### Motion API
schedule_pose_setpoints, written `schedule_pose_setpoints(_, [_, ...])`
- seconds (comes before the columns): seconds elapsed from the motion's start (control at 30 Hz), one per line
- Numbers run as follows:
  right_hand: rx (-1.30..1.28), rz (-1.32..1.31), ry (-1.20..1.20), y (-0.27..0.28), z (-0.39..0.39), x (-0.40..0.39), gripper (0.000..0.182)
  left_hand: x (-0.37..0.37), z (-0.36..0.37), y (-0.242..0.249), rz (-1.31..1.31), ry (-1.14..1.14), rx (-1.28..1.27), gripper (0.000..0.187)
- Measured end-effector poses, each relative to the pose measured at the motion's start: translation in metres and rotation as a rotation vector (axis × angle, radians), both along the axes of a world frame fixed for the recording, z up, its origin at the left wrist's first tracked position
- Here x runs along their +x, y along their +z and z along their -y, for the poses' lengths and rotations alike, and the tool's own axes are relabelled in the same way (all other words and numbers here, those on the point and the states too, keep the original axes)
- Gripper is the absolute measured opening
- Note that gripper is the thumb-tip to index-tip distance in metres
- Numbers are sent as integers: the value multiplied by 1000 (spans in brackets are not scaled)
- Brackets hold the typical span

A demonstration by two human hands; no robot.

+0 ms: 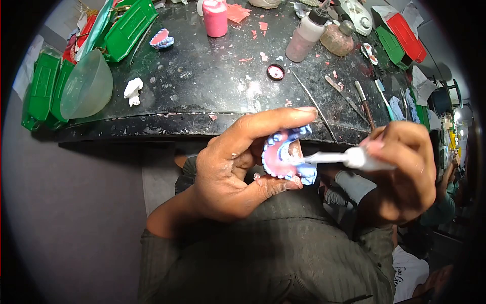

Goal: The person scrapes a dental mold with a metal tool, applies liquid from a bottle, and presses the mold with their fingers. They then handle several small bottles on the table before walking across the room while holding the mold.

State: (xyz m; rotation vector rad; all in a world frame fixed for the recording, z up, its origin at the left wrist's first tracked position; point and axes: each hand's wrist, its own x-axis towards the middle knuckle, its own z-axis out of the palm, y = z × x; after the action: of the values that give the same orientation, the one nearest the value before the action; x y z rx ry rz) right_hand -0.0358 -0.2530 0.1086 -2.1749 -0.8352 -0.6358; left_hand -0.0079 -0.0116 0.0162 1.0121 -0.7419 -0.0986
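Note:
A blue dental model with a pink inner layer (276,158) is held up in front of the bench edge. My left hand (230,167) grips it between the index finger above and the thumb below. From the right, my right hand (405,167) is closed around a white-handled tool (356,158). The tool's thin tip lies at the model's inner side; whether it touches is too blurred to tell. Pale residue clings to my left fingers.
A black bench (202,86) holds a pink jar (215,19), a squeeze bottle (306,38), a glass bottle (338,39), a translucent bowl (87,87), green boxes (130,30), another model (161,39) and several slim tools. A person in white sits lower right.

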Motion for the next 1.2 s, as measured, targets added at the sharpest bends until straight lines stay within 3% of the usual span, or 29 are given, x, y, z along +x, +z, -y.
schedule_pose_setpoints(0.07, [57,-31,-151,-4,12,4,37,0,-1,0,11,4,-5,70])
schedule_pose_setpoints(0.1, [134,-106,-287,-6,8,6,30,-1,-2,0,-21,-4,3,71])
schedule_pose_setpoints(0.17, [151,-274,-340,-23,30,28,22,-1,-2,0,-51,-5,5,72])
schedule_pose_setpoints(0.23, [-120,-272,-430,-42,50,40,19,-1,-1,-2,-29,-6,-20,74])
schedule_pose_setpoints(0.37, [-292,-384,-478,-57,60,42,22,-3,-1,2,-41,-14,-1,74])
schedule_pose_setpoints(0.4, [-291,-386,-478,-55,57,40,22,-3,-1,3,-69,-10,15,78])
schedule_pose_setpoints(0.47, [-350,-51,-527,-40,41,35,25,-3,-1,3,-100,-11,34,84])
schedule_pose_setpoints(0.53, [-250,47,-378,-18,24,24,35,-3,-2,3,-165,-91,26,83])
schedule_pose_setpoints(0.6, [-307,170,-155,-7,16,16,66,-4,-1,5,-210,-136,26,83])
schedule_pose_setpoints(0.67, [-355,247,101,-2,8,22,84,-5,-2,8,-249,-182,23,83])
schedule_pose_setpoints(0.8, [-610,121,225,23,-6,17,78,-5,-6,14,-301,-304,37,72])
schedule_pose_setpoints(0.83, [-612,122,228,20,-7,20,78,-5,-7,15,-334,-324,36,71])
schedule_pose_setpoints(0.87, [-574,147,249,15,-8,23,79,-7,-4,15,-388,-272,27,84])
schedule_pose_setpoints(1.2, [-504,196,245,2,-17,24,82,-8,-4,16,-439,-283,-4,83])
